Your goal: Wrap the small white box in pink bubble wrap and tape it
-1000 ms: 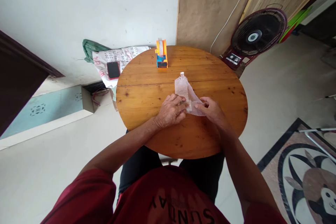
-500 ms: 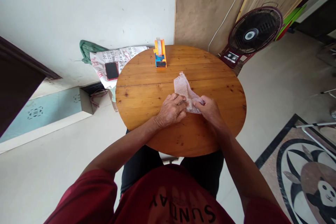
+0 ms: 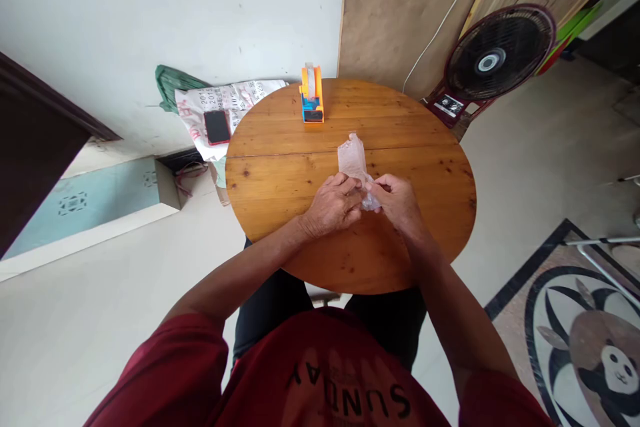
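Observation:
A piece of crumpled, translucent pinkish bubble wrap point(image 3: 352, 156) lies on the round wooden table point(image 3: 280, 213), folded into a narrow strip. My left hand point(image 3: 336, 201) rests on its near left side, fingers curled and pressing it against the wood. On the right, my right hand point(image 3: 395, 199) pinches the near right edge between thumb and fingers. The two hands almost meet, and they cover the near part of the wrap. Toward the table's far edge stands an orange and blue tape dispenser point(image 3: 313, 95) with a roll of clear tape, touched by neither hand.
Left of the table, a phone point(image 3: 217, 127) lies on a printed white sack point(image 3: 193, 113) beside a green bag point(image 3: 173, 85). A dark red fan point(image 3: 500, 53) stands beyond the right edge. Behind the table rise a white wall and a wooden panel point(image 3: 385, 13).
My right hand has moved in toward my left, folding the wrap's right flap inward, so the piece looks narrower. My left hand stays on it. The view has shifted slightly.

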`<state>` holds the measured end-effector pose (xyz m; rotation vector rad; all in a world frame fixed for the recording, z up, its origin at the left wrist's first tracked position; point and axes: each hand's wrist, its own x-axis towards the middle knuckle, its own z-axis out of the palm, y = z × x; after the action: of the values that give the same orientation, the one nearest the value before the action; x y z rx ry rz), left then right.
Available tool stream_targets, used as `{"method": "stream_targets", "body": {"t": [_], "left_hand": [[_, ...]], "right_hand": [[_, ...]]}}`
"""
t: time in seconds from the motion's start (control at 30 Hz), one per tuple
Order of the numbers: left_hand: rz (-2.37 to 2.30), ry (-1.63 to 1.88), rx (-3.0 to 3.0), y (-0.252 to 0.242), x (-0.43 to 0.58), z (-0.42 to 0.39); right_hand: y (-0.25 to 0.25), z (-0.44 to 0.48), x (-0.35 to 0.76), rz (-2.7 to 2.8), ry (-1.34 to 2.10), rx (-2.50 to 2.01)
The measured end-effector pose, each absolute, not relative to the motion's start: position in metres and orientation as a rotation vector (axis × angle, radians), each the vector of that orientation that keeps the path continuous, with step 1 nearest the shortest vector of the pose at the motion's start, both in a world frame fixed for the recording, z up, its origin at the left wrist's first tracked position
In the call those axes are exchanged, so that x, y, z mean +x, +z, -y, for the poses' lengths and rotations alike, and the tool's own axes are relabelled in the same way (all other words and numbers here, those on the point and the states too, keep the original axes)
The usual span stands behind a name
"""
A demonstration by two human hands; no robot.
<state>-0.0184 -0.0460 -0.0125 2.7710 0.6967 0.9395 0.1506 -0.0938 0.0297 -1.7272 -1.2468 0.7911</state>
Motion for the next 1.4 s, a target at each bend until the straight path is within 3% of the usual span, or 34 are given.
{"method": "stream_targets", "body": {"t": [0.47, 0.73, 1.03, 1.4], "left_hand": [[-0.568, 1.202, 2.511, -0.009, -0.018, 0.046], [-0.611, 1.129, 2.336, -0.009, -0.023, 0.043], [-0.644, 1.156, 2.323, -0.012, -0.022, 0.042], [-0.702, 1.177, 2.084, -0.016, -0.012, 0.038]], "right_hand": [[0.056, 0.098, 0.150, 1.426, 1.014, -1.772], [0.054, 0.093, 0.155, 1.675, 0.887, -1.733], [0.062, 0.087, 0.154, 1.459, 1.179, -1.705], [0.068, 0.084, 0.153, 1.593, 1.191, -1.757]]}}
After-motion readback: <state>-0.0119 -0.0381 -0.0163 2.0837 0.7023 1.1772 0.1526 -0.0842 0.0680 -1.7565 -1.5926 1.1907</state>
